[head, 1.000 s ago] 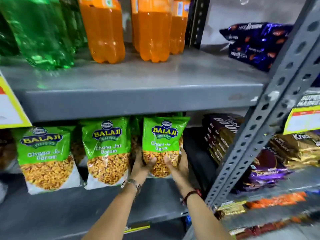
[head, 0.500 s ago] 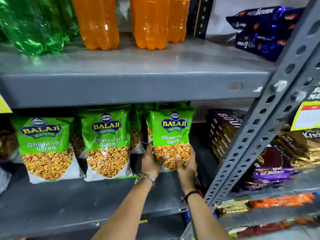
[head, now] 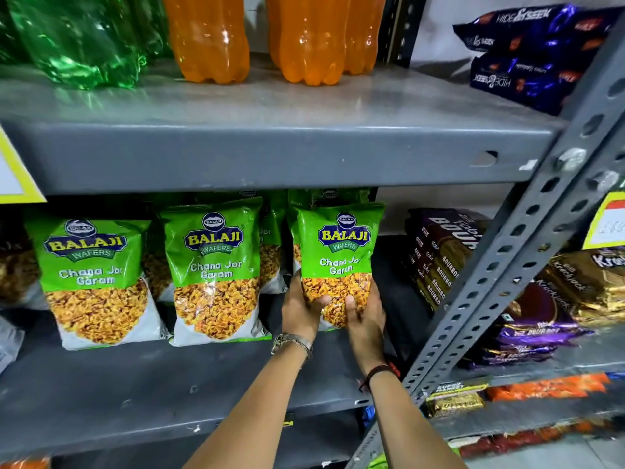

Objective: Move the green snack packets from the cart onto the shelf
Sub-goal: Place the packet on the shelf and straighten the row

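Note:
A green snack packet (head: 341, 252) stands upright at the right end of the row on the grey shelf (head: 142, 390). My left hand (head: 302, 311) grips its lower left side and my right hand (head: 367, 316) grips its lower right side. Two more green packets, one in the middle (head: 214, 265) and one at the left (head: 93, 275), stand side by side on the same shelf. Further green packets stand behind them, mostly hidden. The cart is out of view.
The upper shelf (head: 270, 154) hangs low over the packets and carries orange bottles (head: 209, 35) and green bottles (head: 77, 38). A slanted metal upright (head: 507, 265) stands just right of my hands. Biscuit packs (head: 439, 258) are stacked to the right.
Both hands have carried the right packet a little deeper and to the right on the shelf. The packet now stands more upright.

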A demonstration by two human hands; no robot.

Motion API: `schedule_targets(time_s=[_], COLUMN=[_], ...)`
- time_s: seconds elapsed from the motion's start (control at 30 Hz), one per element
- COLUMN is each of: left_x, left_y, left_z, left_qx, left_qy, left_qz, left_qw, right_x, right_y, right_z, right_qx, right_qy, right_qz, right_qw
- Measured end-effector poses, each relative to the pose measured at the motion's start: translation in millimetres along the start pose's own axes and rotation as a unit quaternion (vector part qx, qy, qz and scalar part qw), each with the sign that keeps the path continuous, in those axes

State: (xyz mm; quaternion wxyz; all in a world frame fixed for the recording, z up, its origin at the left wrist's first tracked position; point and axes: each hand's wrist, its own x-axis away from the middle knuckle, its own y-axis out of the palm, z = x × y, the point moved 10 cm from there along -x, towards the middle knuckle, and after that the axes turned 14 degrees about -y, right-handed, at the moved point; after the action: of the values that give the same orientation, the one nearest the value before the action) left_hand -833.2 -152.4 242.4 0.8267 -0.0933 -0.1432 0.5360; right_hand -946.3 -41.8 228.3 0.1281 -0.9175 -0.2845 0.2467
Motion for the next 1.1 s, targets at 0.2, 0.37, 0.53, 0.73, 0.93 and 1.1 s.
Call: schedule_targets(time_s=[0.2, 0.37, 0.53, 0.73, 0.93, 1.1], left_x=[30, 29, 13, -10, -14, -17], left_y=[-59, -148, -193, -168, -149, -136], left_z=[23, 8, -36, -70, -61, -58], left_qx=[-0.064, -0.081, -0.081, -0.042, -0.036, -0.007], left_qy=[0.103, 0.110, 0.023, -0.039, -0.023, -0.034], left_qz=[0.106, 0.218, 0.190, 0.068, 0.058, 0.052], left_qw=[0.987, 0.966, 0.978, 0.996, 0.997, 0.998], right_x=[17, 20, 30, 40, 30, 27], right_y=[-5, 49, 132, 172, 150, 141], right_z=[-44, -107, -100, -80, -79, -70], right_qx=[0.057, 0.061, 0.007, -0.065, -0.060, -0.044], right_qy=[-0.073, -0.186, -0.114, -0.032, -0.031, -0.021], right_qz=[0.102, 0.049, -0.164, -0.232, -0.201, -0.208], right_qw=[0.990, 0.979, 0.980, 0.970, 0.977, 0.977])
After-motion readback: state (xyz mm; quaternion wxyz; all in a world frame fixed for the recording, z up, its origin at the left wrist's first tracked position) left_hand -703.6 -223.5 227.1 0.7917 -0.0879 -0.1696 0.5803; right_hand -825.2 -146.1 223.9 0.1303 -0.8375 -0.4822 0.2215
